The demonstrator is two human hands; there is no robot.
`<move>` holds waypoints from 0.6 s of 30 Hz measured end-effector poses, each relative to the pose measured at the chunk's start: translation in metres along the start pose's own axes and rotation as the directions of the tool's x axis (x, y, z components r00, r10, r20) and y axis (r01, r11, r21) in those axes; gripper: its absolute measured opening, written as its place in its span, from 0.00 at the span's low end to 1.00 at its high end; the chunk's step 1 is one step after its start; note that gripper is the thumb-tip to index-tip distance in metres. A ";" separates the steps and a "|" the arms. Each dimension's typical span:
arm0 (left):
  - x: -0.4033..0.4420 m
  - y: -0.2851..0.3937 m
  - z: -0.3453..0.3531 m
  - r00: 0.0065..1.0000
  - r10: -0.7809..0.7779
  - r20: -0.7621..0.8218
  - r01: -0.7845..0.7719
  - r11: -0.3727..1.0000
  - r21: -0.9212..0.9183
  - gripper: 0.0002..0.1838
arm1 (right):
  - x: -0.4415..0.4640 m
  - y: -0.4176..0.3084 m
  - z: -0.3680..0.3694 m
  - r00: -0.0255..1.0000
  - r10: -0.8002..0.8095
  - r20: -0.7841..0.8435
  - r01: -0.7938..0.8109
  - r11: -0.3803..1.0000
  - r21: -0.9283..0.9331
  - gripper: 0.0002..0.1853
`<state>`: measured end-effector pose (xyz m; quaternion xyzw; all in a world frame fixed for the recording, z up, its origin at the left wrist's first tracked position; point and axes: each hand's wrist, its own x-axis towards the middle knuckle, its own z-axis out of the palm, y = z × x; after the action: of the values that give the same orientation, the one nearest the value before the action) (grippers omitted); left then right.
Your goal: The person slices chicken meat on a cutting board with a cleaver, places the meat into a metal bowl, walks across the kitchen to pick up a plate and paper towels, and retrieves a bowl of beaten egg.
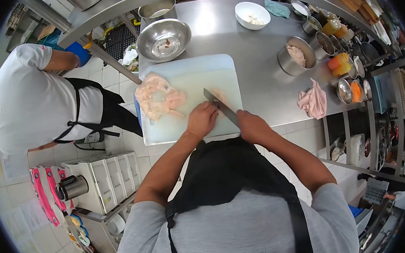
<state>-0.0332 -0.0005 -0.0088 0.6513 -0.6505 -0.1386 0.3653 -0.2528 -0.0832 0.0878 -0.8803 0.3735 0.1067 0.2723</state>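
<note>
My right hand [255, 126] is closed round the handle of a kitchen knife [228, 112]. The blade slants away to the upper left, low over a white cutting board [193, 70]. Beside the blade, my left hand [203, 119] is bent with its fingers curled together; what lies under the fingertips is hidden. A small piece of pale pink raw meat [220, 95] lies on the board along the far side of the blade. On the board's left part rests a larger heap of pale raw meat [158, 99], apart from both hands.
Behind the board stand a metal colander [164, 40] and a white bowl [253, 15]. To the right are a metal pot [297, 56] holding pale meat, a pink cloth [312, 99] and several sauce bottles [338, 60]. At the left stands another person [33, 97] in a black apron.
</note>
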 end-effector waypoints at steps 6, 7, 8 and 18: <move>-0.004 0.004 -0.013 1.000 -0.005 0.023 0.003 0.998 0.060 0.10 | 0.066 -0.012 0.000 0.979 -0.129 -0.159 0.137 0.990 0.044 0.13; -0.005 0.005 -0.021 1.000 -0.004 0.012 0.003 0.998 0.064 0.12 | 0.065 -0.017 -0.005 0.980 -0.111 -0.163 0.118 0.992 0.034 0.14; -0.004 0.006 -0.027 1.000 -0.004 0.002 0.004 0.998 0.065 0.14 | 0.061 -0.020 -0.009 0.980 -0.110 -0.165 0.118 0.992 0.034 0.14; 0.016 -0.062 -0.107 0.952 -0.306 0.011 0.258 0.820 0.511 0.21 | 0.025 -0.005 -0.004 0.994 -0.091 -0.056 0.091 0.996 0.006 0.13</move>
<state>0.0849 0.0086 0.0302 0.8056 -0.5766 -0.0465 0.1277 -0.2318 -0.0978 0.0835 -0.8979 0.3408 0.0683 0.2700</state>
